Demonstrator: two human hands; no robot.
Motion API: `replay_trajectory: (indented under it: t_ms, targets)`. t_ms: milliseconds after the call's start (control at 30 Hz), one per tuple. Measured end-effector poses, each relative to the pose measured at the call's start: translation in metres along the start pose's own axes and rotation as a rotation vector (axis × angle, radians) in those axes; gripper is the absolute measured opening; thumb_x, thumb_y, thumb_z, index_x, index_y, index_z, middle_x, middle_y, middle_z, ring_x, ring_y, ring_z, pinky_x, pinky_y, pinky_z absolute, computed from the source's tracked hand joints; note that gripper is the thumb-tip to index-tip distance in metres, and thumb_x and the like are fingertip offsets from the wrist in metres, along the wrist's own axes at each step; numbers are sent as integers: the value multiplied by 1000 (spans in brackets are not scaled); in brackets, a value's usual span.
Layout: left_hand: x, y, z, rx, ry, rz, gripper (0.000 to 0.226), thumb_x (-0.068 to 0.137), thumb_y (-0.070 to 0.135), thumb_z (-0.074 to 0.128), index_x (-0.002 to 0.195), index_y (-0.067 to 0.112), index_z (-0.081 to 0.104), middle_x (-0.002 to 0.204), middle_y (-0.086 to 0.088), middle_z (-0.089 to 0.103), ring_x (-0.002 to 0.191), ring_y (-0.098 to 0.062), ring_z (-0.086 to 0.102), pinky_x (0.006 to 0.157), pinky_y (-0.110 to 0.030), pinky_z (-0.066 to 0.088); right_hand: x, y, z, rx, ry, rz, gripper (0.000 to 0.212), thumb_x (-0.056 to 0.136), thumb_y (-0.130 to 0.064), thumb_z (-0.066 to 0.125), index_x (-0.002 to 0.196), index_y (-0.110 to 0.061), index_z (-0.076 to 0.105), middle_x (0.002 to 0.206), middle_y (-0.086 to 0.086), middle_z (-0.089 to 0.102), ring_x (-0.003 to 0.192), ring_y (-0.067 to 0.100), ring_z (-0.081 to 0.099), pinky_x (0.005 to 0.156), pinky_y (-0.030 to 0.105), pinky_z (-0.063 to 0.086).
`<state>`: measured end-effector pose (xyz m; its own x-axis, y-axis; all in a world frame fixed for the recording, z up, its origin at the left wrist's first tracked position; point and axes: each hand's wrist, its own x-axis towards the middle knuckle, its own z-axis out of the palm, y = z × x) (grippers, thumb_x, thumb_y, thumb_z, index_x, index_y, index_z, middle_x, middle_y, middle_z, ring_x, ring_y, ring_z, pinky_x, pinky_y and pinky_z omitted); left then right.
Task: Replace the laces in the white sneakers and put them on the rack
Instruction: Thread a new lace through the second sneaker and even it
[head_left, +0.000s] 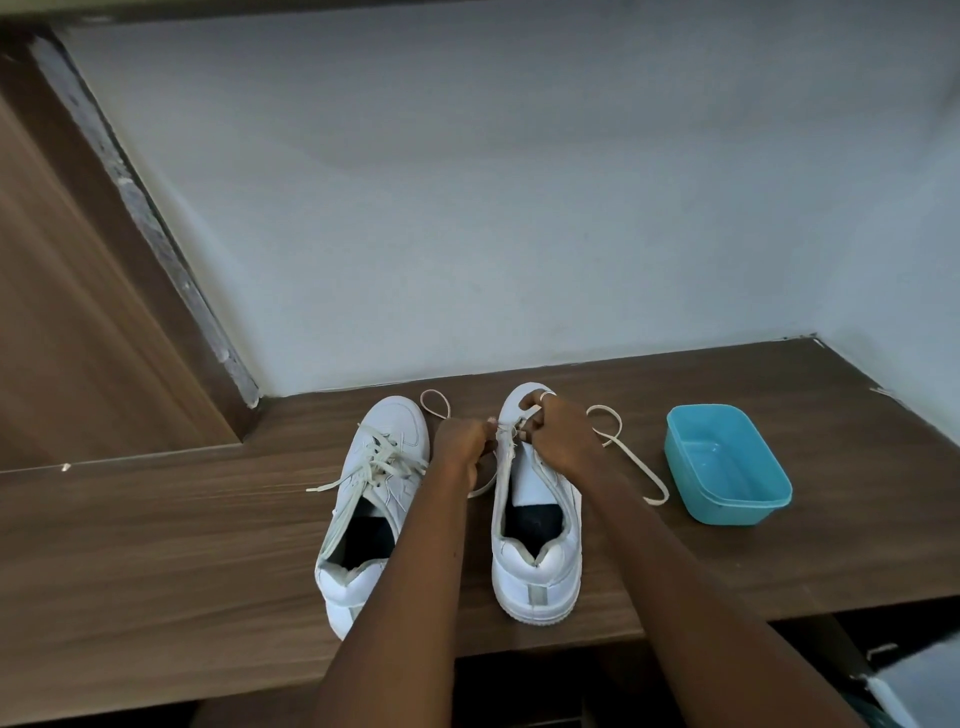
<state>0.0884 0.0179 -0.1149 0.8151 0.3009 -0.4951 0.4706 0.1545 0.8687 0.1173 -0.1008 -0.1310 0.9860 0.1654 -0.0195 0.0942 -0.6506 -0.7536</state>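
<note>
Left hand (462, 441), right hand (558, 434), pinching lace (631, 460) on sneaker (537, 571)

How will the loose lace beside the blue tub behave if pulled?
Probably floppy: the lace lies in slack loops on the shelf. Likely light, being thin. It leads under the right hand, so pulling may tug the right sneaker.

Left arm: we see it bare, reaching forward from the lower edge, angled slightly right
Left hand (460, 441): back facing up, fingers curled, fingertips pinching a lace (631, 460)
Right arm: bare, stretched forward, angled left
Right hand (561, 436): back facing up, fingers curled, pinching the same lace
Spacing: we find both hands close together, fingertips facing each other
</note>
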Motion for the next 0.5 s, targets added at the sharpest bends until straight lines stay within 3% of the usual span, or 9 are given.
replay_trajectory:
  t_ms: [67, 133, 167, 233, 267, 300, 367, 400, 500]
  targets:
    - [-1, 4, -2, -122, 10, 4, 20, 97, 4, 39, 87, 10, 55, 76, -5, 59, 56, -10, 55, 46, -23, 40, 0, -1, -4, -20, -27, 9, 31, 86, -2, 49, 112, -14, 60, 89, 4, 66, 95, 24, 63, 87, 41, 51]
    - [-2, 8, -4, -343, 1, -9, 29, 99, 4, 28, 113, 10, 53, 82, -7, 63, 59, -12, 59, 51, -25, 43, -2, -1, -8, -39, -41, 6, 30, 86, -3, 52, 113, -14, 59, 82, 0, 64, 92, 23, 64, 84, 39, 51]
    - [-2, 10, -5, -440, -1, -21, 32, 100, 6, 24, 113, 12, 53, 82, -6, 63, 62, -14, 58, 59, -29, 45, -4, -1, -10, -23, -41, 8, 32, 86, -3, 53, 115, -14, 57, 82, 1, 65, 91, 22, 63, 83, 38, 50]
    - [2, 12, -10, -471, 37, -47, 30, 100, 10, 25, 86, 15, 52, 68, -1, 52, 58, -14, 48, 63, -30, 40, -5, 0, -11, 15, -30, 22, 36, 86, -1, 49, 120, -15, 53, 86, 7, 68, 84, 22, 62, 76, 36, 48]
    - [5, 13, -13, -366, 59, -39, 28, 100, 13, 29, 81, 14, 50, 65, -1, 46, 56, -13, 43, 60, -28, 37, -5, 0, -12, 20, -13, 22, 38, 87, 1, 45, 121, -14, 52, 89, 10, 67, 81, 21, 60, 73, 34, 46]
    - [7, 13, -16, -184, 73, -2, 24, 99, 18, 35, 88, 10, 54, 68, -4, 48, 58, -14, 45, 60, -28, 38, -5, 1, -12, 9, 9, 23, 39, 87, 4, 43, 121, -11, 52, 91, 10, 67, 81, 20, 59, 70, 30, 43]
    - [10, 10, -21, 238, 35, 119, 31, 96, 27, 48, 117, 6, 56, 101, -19, 61, 91, -27, 61, 80, -36, 49, -3, 4, -15, -39, 60, 45, 38, 87, 7, 41, 120, -8, 55, 102, 9, 66, 93, 21, 60, 71, 23, 39]
    - [9, 9, -22, 433, -2, 156, 38, 94, 30, 54, 122, 5, 56, 118, -21, 60, 108, -31, 59, 93, -38, 48, -3, 4, -17, -69, 81, 74, 37, 87, 6, 40, 118, -8, 56, 110, 8, 65, 101, 21, 59, 77, 23, 40]
    - [5, 5, -20, 952, -44, 235, 42, 93, 38, 55, 118, 5, 64, 122, -15, 62, 114, -31, 57, 98, -37, 46, -5, 7, -24, -163, 143, 167, 29, 91, 0, 43, 113, -8, 60, 118, 7, 62, 111, 24, 56, 84, 27, 41]
